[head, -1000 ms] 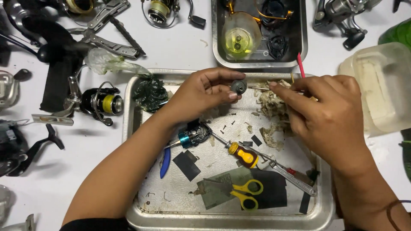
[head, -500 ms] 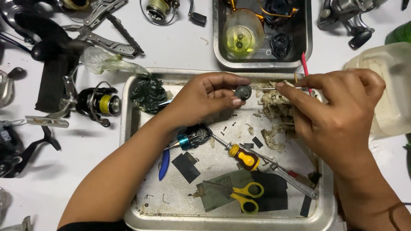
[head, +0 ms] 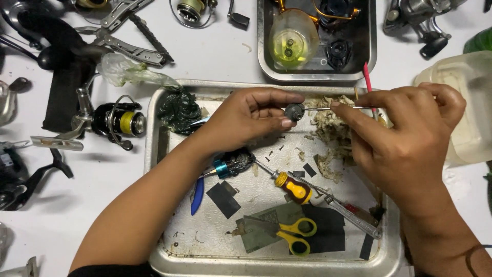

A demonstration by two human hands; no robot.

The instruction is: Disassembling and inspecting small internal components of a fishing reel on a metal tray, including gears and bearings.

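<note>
Grey round part (head: 294,111) pinched in left hand (head: 251,115) fingers, right hand (head: 405,138) gripping thin pick (head: 328,108)

Dark grey round part (head: 294,111) against a thin silver pin (head: 320,108). Yellow-handled scissors (head: 296,235), yellow-and-black screwdriver (head: 293,188), blue pen (head: 197,195), black paper scraps (head: 223,199) on a dull silver tray (head: 154,154). Red stick (head: 367,77) behind.
</note>
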